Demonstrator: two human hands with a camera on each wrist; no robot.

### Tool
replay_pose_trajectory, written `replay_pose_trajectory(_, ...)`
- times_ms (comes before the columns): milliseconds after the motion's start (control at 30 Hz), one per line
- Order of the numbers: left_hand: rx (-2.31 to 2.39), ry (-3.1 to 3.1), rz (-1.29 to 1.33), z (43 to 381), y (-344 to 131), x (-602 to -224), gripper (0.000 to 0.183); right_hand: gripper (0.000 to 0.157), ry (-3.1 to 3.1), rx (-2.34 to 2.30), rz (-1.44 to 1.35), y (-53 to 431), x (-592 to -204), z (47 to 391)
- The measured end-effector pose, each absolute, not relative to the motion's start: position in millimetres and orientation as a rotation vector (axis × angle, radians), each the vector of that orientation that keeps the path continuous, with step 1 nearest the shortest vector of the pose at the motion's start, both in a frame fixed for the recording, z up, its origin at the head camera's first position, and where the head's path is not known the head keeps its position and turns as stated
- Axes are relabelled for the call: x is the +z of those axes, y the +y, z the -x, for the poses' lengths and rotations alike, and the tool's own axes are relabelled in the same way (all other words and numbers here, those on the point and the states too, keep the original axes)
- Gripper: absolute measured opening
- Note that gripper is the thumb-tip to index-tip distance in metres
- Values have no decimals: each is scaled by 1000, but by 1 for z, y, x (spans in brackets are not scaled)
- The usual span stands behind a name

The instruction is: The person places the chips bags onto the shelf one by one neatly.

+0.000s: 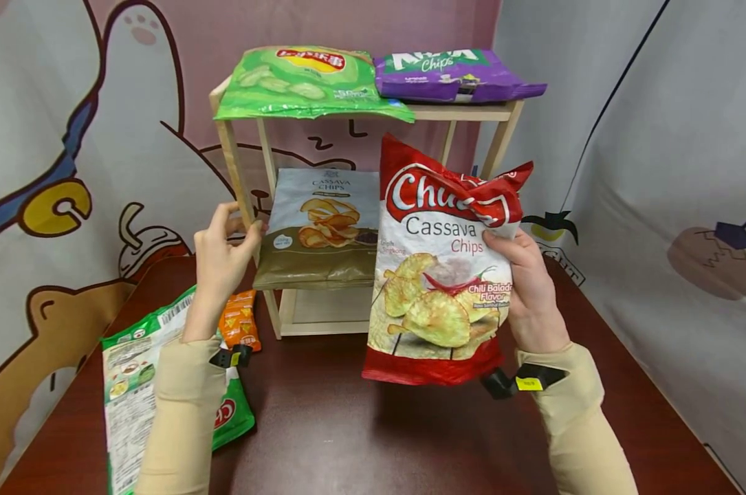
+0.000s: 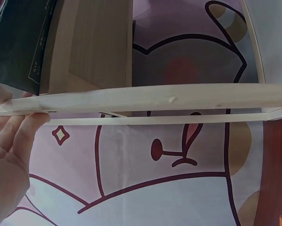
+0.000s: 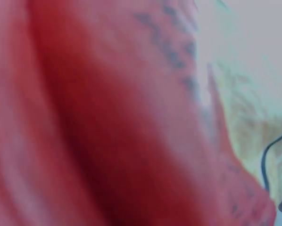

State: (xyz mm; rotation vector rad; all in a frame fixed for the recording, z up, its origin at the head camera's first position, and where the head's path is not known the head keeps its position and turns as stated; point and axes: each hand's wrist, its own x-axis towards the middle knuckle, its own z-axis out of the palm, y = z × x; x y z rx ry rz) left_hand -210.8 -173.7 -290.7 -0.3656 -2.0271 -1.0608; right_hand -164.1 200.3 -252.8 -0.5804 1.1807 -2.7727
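Observation:
My right hand point(image 1: 535, 292) grips the right side of a red and white cassava chips bag point(image 1: 437, 316), held upright before the shelf. That bag's red surface point(image 3: 145, 141) fills most of the right wrist view, blurred. My left hand point(image 1: 218, 268) pinches the front left post point(image 1: 232, 168) of a small wooden shelf; in the left wrist view its fingers point(image 2: 25, 132) lie around the pale post point(image 2: 169, 98). On the middle level, just right of that hand, stands a grey and brown cassava chips bag point(image 1: 323, 240), its right part hidden behind the red bag.
A green chips bag point(image 1: 311, 86) and a purple chips bag point(image 1: 453, 82) lie on the top shelf. On the dark red table point(image 1: 311, 426), a green and white bag point(image 1: 131, 392) lies under my left forearm, beside an orange packet point(image 1: 241, 322). Printed cloth walls surround the table.

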Motion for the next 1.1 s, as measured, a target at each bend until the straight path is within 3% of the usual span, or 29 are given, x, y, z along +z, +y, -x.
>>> replay_pose_trajectory(200, -1059, -2021, 365, 211, -173, -291, 27, 29, 994, -2785, 505, 186, -243, 171)
replay_pose_trajectory(567, -1048, -2021, 370, 211, -172, -291, 27, 38, 707, -2718, 85, 170, -221, 189)
replay_pose_trajectory(1100, -1041, -2018, 360, 211, -172, -290, 26, 37, 707, -2682, -17, 148, -196, 218)
